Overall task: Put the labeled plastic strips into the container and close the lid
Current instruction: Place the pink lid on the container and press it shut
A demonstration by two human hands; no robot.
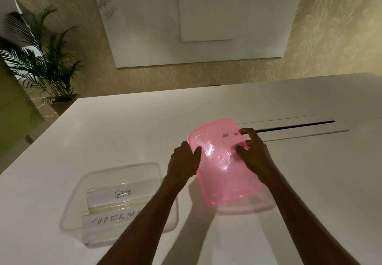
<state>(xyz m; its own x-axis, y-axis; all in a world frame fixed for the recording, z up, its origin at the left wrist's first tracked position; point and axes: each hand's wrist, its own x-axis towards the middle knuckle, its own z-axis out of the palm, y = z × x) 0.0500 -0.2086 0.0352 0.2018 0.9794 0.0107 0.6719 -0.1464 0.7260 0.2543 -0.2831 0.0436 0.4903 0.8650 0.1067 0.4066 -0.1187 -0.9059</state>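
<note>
A clear plastic container (99, 179) sits open on the white table at the lower left. Inside it stand two clear plastic strips with handwritten labels: one reads "GAMA" (122, 195), the nearer one "SUPERMA…" (111, 220), its end hidden by my left forearm. I hold a translucent pink lid (225, 173) tilted above the table, to the right of the container. My left hand (184, 159) grips the lid's left edge with the thumb on top. My right hand (252, 151) grips its right edge near the far corner.
A long cable slot (293, 125) with a dark opening runs across the white table (124, 132) behind the lid. A potted palm (47, 66) stands on the floor beyond the table's far left corner. A whiteboard (196, 20) hangs on the wall.
</note>
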